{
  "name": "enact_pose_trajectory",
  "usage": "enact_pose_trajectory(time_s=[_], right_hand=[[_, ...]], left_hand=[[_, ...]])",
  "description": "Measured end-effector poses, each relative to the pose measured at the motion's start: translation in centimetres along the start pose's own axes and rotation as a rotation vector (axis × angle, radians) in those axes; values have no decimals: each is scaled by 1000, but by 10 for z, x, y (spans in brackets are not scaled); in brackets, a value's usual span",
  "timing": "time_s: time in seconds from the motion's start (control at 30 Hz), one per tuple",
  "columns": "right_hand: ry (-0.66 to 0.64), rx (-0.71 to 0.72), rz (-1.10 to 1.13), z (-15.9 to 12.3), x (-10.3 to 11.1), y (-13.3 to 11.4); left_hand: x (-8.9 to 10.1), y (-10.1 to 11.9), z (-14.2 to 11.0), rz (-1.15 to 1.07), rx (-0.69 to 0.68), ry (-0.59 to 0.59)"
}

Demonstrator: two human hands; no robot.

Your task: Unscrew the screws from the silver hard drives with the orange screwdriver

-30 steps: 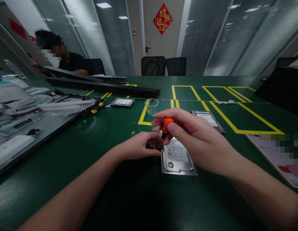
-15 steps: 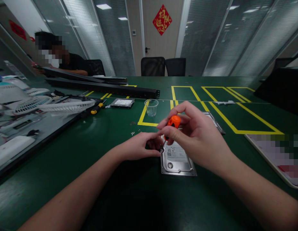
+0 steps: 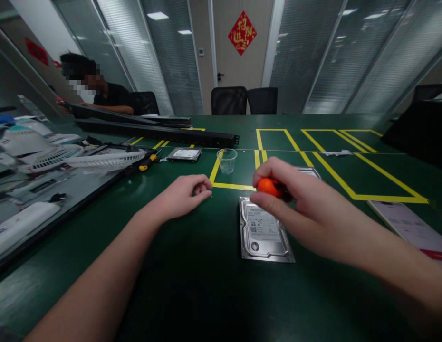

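My right hand [image 3: 292,199] is wrapped around an orange-and-black screwdriver [image 3: 269,187]; only the rounded orange handle end shows clearly. It hovers over the upper right of a silver hard drive [image 3: 265,232], which lies label up on the green table. Left of the drive, apart from it, my left hand [image 3: 185,197] rests low over the table. Its fingers are loosely curled, with a gap between thumb and forefinger and nothing visible in it. Just beyond its fingertips stands a clear plastic cup [image 3: 227,162].
A second hard drive [image 3: 185,154] lies left of the cup; another drive [image 3: 308,172] is partly behind my right hand. A yellow-and-black screwdriver [image 3: 148,163], white fan parts [image 3: 107,160] and long black bars [image 3: 160,134] lie leftward. A phone [image 3: 409,228] is right. A person [image 3: 114,97] sits far left.
My left hand has left the hard drive and moved left, over where small screws lay. My right hand has drawn the screwdriver away from the drive's edge; its handle is now tilted in my fist.
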State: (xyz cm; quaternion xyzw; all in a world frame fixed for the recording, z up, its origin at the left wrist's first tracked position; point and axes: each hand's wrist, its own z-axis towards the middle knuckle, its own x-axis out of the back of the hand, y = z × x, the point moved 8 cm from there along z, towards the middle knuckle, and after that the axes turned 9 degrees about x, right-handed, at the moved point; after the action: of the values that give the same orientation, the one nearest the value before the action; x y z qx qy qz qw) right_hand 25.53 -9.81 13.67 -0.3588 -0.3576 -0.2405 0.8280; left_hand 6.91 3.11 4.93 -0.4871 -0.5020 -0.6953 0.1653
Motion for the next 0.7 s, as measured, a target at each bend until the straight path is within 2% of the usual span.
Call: enact_pose_trajectory(time_s=[0.07,0.17,0.3,0.4,0.5,0.7], right_hand=[[-189,-73,-126,-5,-16,7],[-451,-197,-281,-22,-39,25],[-639,-374,-379,-54,-52,51],[-640,-375,-359,-73,-54,57],[-581,-332,-371,-87,-53,61],[-496,-233,-388,-98,-54,68]], left_hand=[[6,-12,1,119,20,-1],[6,-24,2,209,42,-39],[-2,-23,3,231,3,-33],[-9,-18,6,244,-44,4],[-17,-14,10,253,-74,28],[-27,-11,16,288,-81,57]])
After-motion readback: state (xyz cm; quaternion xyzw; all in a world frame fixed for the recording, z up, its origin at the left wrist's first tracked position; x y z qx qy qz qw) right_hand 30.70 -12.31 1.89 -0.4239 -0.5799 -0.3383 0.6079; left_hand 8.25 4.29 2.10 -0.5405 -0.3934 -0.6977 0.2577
